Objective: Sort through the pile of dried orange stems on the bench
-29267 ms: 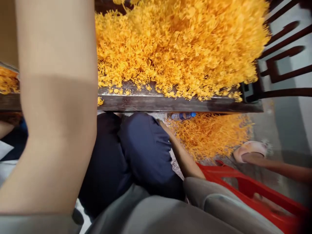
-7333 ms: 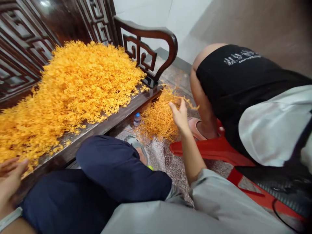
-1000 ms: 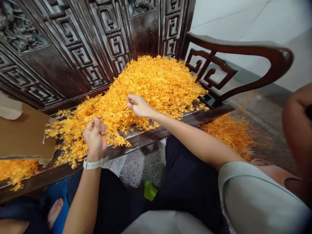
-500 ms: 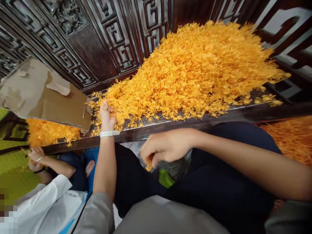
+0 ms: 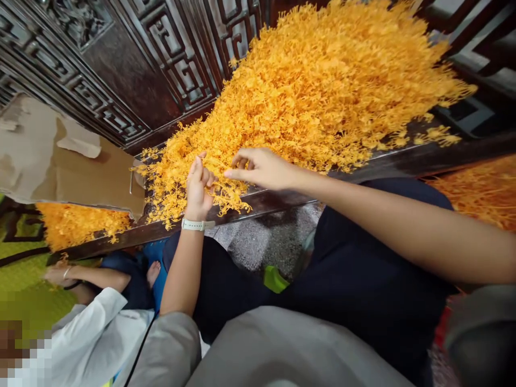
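A big heap of orange plastic sprigs (image 5: 322, 91) covers the seat of a dark carved wooden bench (image 5: 403, 164). My left hand (image 5: 199, 185), with a white watch strap at the wrist, is closed round a few sprigs at the heap's front edge. Just to its right, my right hand (image 5: 258, 167) hovers over the same edge, fingers curled and pinching at the strands; what it holds I cannot make out. The two hands are almost touching.
A torn cardboard sheet (image 5: 60, 161) lies on the bench at left, with a smaller orange pile (image 5: 76, 223) below it. Another person in a white sleeve (image 5: 92, 328) sits low at left. More orange sprigs (image 5: 479, 188) lie on the floor at right. My dark trousers (image 5: 363, 269) fill the foreground.
My right hand has risen from below the bench edge back up to the heap, beside my left hand. The left hand has shifted slightly right along the heap's edge.
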